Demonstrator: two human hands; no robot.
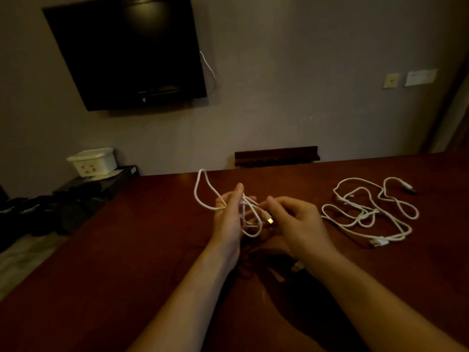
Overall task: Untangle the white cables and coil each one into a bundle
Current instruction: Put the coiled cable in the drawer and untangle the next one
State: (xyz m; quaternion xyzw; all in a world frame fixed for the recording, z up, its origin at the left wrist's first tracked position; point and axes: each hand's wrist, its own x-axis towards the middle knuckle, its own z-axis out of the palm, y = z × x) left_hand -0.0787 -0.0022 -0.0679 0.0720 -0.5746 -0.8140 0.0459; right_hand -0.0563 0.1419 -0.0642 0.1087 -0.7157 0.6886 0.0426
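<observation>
My left hand (227, 219) holds a white cable (200, 191) in loose loops above the dark red table (127, 250); one loop sticks up to the left of the hand, another hangs below the fingers. My right hand (297, 222) pinches the same cable near its small plug (270, 220), just right of the left hand. A second tangle of white cables (368, 212) lies loose on the table to the right, with a USB plug (378, 242) at its near end. Another plug (297, 266) shows under my right forearm.
A black television (127, 52) hangs on the wall ahead. A white box (92, 162) stands on a dark stand at the left, with dark objects (50, 209) beside it. A dark wooden ledge (276, 154) sits at the table's far edge. Wall plates (390, 81) are at the right.
</observation>
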